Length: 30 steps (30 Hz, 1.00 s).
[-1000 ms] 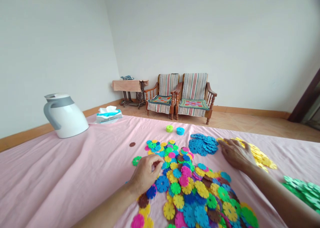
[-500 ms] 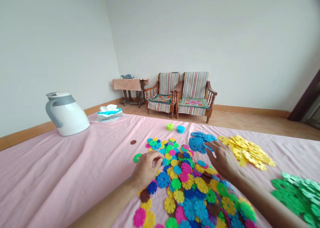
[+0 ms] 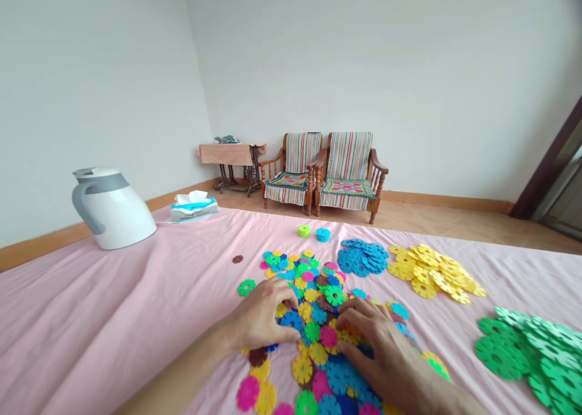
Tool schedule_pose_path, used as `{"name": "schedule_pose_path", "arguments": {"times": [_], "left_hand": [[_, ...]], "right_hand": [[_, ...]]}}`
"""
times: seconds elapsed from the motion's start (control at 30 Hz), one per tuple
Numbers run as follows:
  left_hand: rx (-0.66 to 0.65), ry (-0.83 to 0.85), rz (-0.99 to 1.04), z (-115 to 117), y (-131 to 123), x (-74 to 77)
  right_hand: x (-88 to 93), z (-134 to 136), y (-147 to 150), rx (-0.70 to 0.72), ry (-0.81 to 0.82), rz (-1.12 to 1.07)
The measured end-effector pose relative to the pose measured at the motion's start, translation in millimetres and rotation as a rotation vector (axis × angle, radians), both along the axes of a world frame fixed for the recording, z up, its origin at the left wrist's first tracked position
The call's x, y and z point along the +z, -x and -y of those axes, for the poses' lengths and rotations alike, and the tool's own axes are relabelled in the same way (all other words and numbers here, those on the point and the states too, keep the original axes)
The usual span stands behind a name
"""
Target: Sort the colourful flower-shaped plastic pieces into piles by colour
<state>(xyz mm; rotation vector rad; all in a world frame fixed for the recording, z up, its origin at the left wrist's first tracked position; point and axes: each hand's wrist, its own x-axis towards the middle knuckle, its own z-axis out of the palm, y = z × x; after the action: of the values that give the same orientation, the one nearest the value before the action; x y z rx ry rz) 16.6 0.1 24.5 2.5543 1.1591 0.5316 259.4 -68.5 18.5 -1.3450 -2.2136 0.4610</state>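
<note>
A heap of mixed coloured plastic snowflake discs [image 3: 313,281] lies on the pink tablecloth [image 3: 113,318] in front of me. My left hand [image 3: 264,315] rests on the heap's left edge with its fingers curled down over the discs; what they pinch is hidden. My right hand [image 3: 382,348] lies on the heap's right side, fingers spread flat over yellow and blue discs. Sorted piles lie beyond: blue discs [image 3: 361,258], yellow discs [image 3: 431,272], and green discs [image 3: 531,354] at the far right.
A small green stack [image 3: 304,230] and a blue stack [image 3: 323,235] stand behind the heap. One brown disc [image 3: 237,259] and one green disc [image 3: 246,287] lie apart at the left. A white kettle [image 3: 111,207] and a tissue pack [image 3: 193,209] sit far left; two armchairs [image 3: 322,172] stand beyond.
My right hand has drawn back from the yellow pile, past the blue one, onto the mixed heap. My left hand has stayed at the heap's left edge. The view has shifted slightly right.
</note>
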Motion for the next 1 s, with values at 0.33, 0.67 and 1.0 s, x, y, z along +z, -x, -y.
{"name": "schedule_pose_path", "arguments": {"times": [0.33, 0.67, 1.0], "left_hand": [[-0.084, 0.043, -0.088, 0, 7, 7.7], [-0.142, 0.045, -0.081, 4, 7, 9.7], [-0.005, -0.027, 0.087, -4, -1, 3.8]], "right_hand": [[-9.9, -2, 1, 0.002, -0.015, -0.041], [-13.2, -3, 2, -0.018, -0.007, -0.038], [-14.7, -5, 4, -0.046, -0.037, -0.026]]}}
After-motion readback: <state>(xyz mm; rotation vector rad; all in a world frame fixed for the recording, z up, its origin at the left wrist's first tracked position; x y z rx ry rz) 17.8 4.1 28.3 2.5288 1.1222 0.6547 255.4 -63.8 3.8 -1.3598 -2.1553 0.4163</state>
